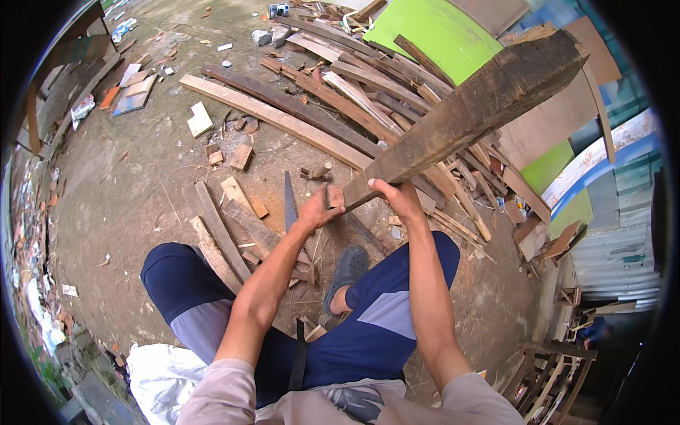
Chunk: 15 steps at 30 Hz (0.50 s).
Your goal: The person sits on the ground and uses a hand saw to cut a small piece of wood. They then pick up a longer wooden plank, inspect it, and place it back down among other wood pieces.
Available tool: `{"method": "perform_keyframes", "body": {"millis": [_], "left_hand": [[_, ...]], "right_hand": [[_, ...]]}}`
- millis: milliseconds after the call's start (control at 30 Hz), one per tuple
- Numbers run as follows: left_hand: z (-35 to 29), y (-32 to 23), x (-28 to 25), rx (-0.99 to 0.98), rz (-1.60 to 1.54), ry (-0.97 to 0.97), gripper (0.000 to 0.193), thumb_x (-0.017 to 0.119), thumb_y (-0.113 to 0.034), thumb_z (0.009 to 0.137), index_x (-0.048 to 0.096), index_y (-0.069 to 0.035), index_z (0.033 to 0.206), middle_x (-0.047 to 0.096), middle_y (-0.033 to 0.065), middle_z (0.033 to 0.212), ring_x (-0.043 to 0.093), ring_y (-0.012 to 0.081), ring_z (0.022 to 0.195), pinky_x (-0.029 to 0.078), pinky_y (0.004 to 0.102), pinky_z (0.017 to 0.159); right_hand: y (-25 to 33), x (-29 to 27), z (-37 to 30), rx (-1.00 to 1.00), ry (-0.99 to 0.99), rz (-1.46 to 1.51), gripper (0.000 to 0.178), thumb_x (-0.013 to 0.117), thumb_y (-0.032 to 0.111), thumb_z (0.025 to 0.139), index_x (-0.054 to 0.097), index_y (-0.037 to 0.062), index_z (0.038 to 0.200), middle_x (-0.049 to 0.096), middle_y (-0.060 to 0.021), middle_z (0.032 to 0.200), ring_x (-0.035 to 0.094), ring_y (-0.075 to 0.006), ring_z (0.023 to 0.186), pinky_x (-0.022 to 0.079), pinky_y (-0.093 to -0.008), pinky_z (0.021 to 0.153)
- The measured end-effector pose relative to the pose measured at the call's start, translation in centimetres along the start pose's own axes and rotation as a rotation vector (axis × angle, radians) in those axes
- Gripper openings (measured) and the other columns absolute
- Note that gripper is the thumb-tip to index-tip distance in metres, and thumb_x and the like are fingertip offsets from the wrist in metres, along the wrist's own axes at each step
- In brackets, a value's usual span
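A thick, weathered wooden beam (460, 120) slants up and away to the right from between my hands, its rough far end raised. My left hand (320, 210) is closed round the beam's near end, where a lighter reddish face shows. On the right side of the beam, a little farther up, my right hand (399, 200) grips it with the thumb on top. Just beyond my left hand, a hand saw (290, 200) lies on the ground. A small hammer-like tool (316, 171) rests beside the saw; its exact kind is unclear.
Several boards (265, 117) and a large scrap-wood pile lie ahead and to the right. Short planks (221, 230) lie by my left knee. A bright green panel (432, 39) stands behind the pile. A white sack (166, 382) sits at lower left.
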<state>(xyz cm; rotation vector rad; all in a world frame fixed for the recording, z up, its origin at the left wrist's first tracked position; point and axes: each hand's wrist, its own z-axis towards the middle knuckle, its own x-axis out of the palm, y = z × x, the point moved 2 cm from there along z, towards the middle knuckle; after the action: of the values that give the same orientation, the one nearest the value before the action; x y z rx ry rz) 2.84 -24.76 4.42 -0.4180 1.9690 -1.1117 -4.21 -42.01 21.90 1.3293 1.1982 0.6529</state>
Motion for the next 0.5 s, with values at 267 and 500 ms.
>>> {"method": "perform_keyframes", "body": {"millis": [267,500], "left_hand": [[0.8,-0.3,0.7,0.175,0.043,0.001,0.093,0.085,-0.041,0.072,0.042,-0.015,0.15,0.05,0.0241,0.143,0.05,0.0403,0.132,0.043,0.0459,0.11],[0.6,-0.7,0.5,0.136,0.082,0.033,0.087,0.085,-0.042,0.072,0.046,-0.02,0.147,0.053,0.0215,0.138,0.053,0.0404,0.127,0.047,0.0479,0.105]], "right_hand": [[-3.3,2.4,-1.4,-0.21,-0.351,-0.052,0.05,0.075,0.017,0.087,0.054,-0.0036,0.127,0.065,-0.0139,0.117,0.063,-0.0224,0.108,0.047,-0.0354,0.096],[-4.7,3.0,-2.3,-0.15,-0.382,-0.026,0.047,0.071,0.022,0.092,0.053,-0.0036,0.127,0.062,-0.0146,0.119,0.06,-0.0227,0.11,0.044,-0.0359,0.099]]}}
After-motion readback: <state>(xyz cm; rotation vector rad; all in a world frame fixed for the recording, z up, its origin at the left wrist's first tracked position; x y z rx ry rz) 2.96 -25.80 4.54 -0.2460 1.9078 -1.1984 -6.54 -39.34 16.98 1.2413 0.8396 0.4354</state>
